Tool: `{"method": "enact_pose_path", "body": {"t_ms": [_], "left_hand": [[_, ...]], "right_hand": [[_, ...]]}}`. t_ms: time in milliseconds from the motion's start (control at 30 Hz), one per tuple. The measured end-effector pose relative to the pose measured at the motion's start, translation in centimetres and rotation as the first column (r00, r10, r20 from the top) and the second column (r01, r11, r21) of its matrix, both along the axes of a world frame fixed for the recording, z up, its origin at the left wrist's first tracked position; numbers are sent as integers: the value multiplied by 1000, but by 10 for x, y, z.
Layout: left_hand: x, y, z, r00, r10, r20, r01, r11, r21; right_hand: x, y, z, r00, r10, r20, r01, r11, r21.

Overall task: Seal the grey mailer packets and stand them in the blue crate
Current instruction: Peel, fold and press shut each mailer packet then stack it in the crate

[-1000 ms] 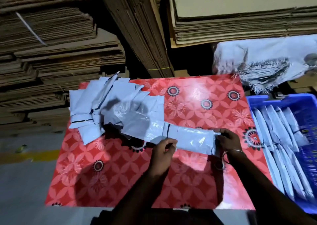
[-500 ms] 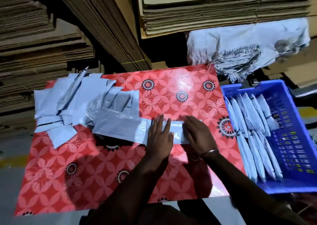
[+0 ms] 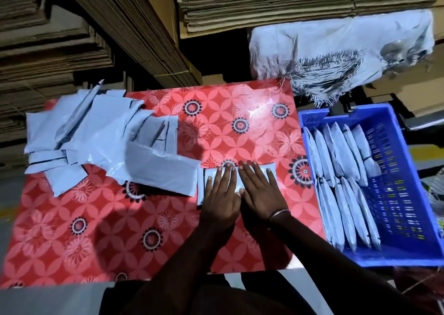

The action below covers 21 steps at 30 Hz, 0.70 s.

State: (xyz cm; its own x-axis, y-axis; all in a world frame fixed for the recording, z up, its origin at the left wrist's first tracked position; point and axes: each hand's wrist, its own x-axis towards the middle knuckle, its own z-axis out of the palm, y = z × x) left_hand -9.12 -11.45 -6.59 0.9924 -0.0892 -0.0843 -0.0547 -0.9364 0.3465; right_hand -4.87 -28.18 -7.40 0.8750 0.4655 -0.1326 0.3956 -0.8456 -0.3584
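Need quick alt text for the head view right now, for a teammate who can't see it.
Both hands, left and right, press flat on a grey mailer packet on the red floral table; unsealed packets pile left, sealed packets stand in the blue crate right.

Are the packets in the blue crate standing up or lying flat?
Standing on edge: the packets lean in two rows along the crate's left side.

Pressing flat on a grey mailer packet (image 3: 271, 173) at centre: left hand (image 3: 222, 194) and right hand (image 3: 260, 191), side by side. At three o'clock, blue crate (image 3: 406, 221) holding upright packets (image 3: 343, 194).
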Motion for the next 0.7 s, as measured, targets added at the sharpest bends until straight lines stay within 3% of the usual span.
{"method": "enact_pose_path", "body": {"t_ms": [400,600,700], "left_hand": [[-2,-1,9,996,-62,60,57,996,68],[-3,-2,14,999,-50,19,50,998,-29],[2,4,10,995,-46,-92,34,992,-123]], "right_hand": [[5,4,-3,999,-24,-41,23,999,-47],[5,2,-3,998,-19,-60,18,1000,-23],[8,-1,-3,997,5,-80,-5,1000,4]]}}
